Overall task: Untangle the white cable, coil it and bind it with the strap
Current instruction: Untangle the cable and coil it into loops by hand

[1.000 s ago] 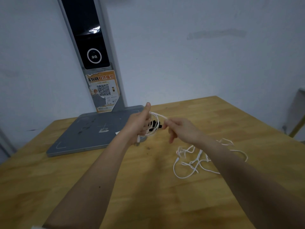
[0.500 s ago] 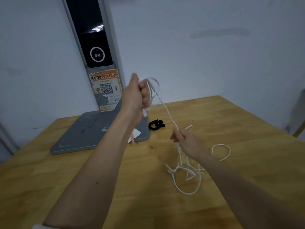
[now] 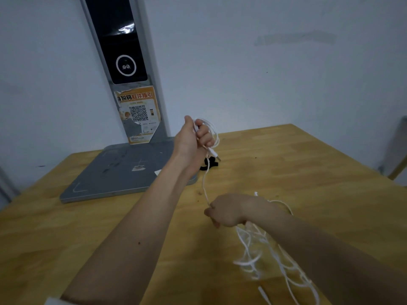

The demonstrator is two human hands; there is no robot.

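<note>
My left hand (image 3: 195, 139) is raised above the table, fisted around a few loops of the white cable (image 3: 204, 183), with a plug end hanging just below the fist. A single strand runs from there down to my right hand (image 3: 226, 210), which pinches it low over the wooden table (image 3: 308, 164). Below and behind my right wrist the remaining cable hangs in a blurred tangle. The black strap (image 3: 209, 166) lies on the table beside the grey base, partly hidden behind my left wrist.
A grey flat base (image 3: 116, 172) with an upright black-and-grey column (image 3: 123, 51) carrying an orange QR sticker stands at the table's back left, against a pale wall. The table's right edge runs diagonally at the right.
My left hand has come down from its raised position. My right hand has pulled nearer and lower, dragging the tangle toward me along the table.
</note>
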